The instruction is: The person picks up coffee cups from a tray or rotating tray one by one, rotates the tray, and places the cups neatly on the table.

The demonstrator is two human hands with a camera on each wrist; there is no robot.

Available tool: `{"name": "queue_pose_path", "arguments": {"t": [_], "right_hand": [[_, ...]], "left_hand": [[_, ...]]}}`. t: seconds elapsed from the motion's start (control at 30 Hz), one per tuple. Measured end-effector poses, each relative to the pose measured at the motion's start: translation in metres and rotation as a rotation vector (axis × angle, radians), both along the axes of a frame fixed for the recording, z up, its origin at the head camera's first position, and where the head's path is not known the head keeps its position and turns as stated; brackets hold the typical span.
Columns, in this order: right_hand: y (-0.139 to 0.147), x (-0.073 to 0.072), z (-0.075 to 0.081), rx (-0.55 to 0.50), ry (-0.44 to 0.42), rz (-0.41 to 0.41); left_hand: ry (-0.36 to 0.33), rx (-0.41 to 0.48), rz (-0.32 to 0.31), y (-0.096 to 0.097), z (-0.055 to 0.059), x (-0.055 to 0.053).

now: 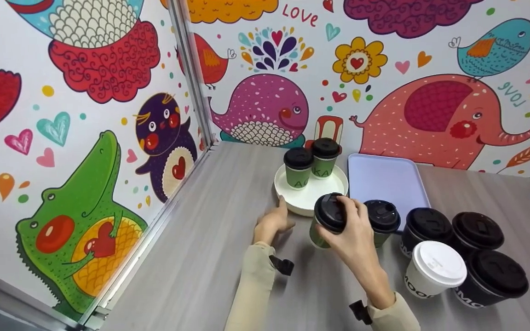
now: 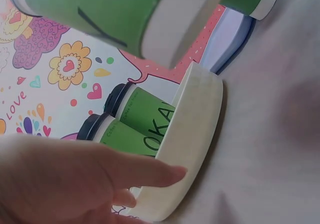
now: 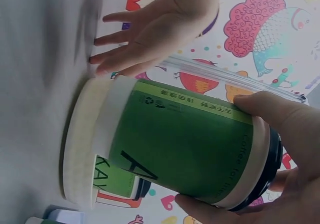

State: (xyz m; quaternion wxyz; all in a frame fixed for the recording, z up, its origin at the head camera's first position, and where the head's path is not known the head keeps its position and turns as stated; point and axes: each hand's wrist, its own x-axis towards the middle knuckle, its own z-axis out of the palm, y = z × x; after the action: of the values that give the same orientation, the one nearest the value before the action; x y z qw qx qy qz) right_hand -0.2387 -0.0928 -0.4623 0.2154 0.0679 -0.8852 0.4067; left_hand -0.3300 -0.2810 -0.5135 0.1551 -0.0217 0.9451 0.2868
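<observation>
My right hand (image 1: 354, 234) grips a green paper coffee cup (image 3: 185, 139) with a black lid round its top. In the head view that cup hangs just in front of a round white tray (image 1: 302, 209) with a raised rim. On the tray stand two more green cups, a nearer one (image 1: 298, 174) and a farther one (image 1: 324, 163), both with black lids. My left hand (image 1: 272, 224) is at the tray's left front rim, its fingers extended. From the left wrist view, the index finger (image 2: 155, 174) lies along the tray's outer wall.
Another green cup (image 1: 381, 218) stands right of my right hand, before a pale blue rectangular tray (image 1: 384, 177). Several black cups (image 1: 490, 280) and a white cup (image 1: 433, 271) with a white lid crowd the right side. Patterned walls (image 1: 265, 110) border the grey table at back and left.
</observation>
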Motion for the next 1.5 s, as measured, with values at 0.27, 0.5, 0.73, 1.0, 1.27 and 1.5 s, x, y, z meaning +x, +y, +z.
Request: {"name": "queue_pose_path", "arguments": {"t": [0.27,0.5,0.73,1.0,1.27,1.5], "right_hand": [[0.005,0.002,0.008,0.012,-0.033,-0.006],[0.008,0.005,0.016,0.036,-0.043,-0.001],[0.016,0.009,0.025,0.082,-0.084,0.03],[0.034,0.014,0.037,0.145,-0.147,0.04],[0.048,0.018,0.043,0.165,-0.157,0.052],[0.053,0.022,0.045,0.205,-0.171,0.053]], "left_hand": [[0.009,-0.007,-0.009,0.0,0.003,0.001],[-0.004,-0.011,0.0,-0.001,0.007,0.001],[-0.004,0.009,0.014,0.0,0.002,0.002],[0.004,0.005,0.008,0.005,-0.001,0.001],[0.004,-0.026,0.013,0.008,-0.001,0.001],[0.011,-0.043,0.006,0.007,-0.001,0.001]]}}
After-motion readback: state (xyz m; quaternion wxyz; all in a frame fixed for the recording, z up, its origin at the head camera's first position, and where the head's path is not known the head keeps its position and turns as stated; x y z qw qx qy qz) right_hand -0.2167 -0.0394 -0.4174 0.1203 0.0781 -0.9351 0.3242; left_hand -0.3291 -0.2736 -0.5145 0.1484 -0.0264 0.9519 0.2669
